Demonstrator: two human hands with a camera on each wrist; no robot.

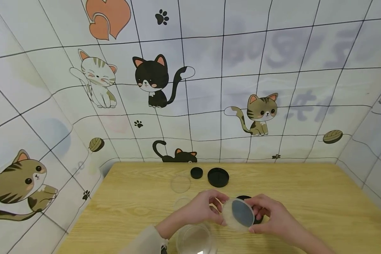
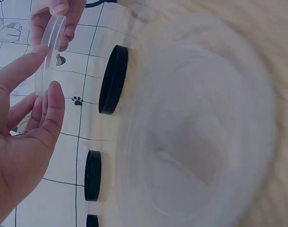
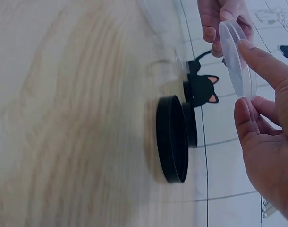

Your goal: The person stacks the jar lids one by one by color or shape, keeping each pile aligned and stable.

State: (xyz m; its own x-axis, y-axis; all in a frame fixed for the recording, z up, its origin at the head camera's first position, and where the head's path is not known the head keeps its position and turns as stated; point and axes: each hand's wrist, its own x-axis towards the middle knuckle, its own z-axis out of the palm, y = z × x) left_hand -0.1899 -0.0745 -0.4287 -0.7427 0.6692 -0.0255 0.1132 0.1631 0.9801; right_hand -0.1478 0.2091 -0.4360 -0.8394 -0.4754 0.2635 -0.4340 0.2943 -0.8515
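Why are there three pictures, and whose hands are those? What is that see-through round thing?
They are one person's two bare hands, no machine. The big picture comes from a camera on the person's head; the other two come from cameras on each wrist, so everything looks sideways there. The left hand and the right hand together hold a clear round plastic lid by its edge, above the light wooden table. On the table lie a large black round lid, a small black round lid and a clear round plastic jar near the left sleeve. The wall behind shows cartoon cats.
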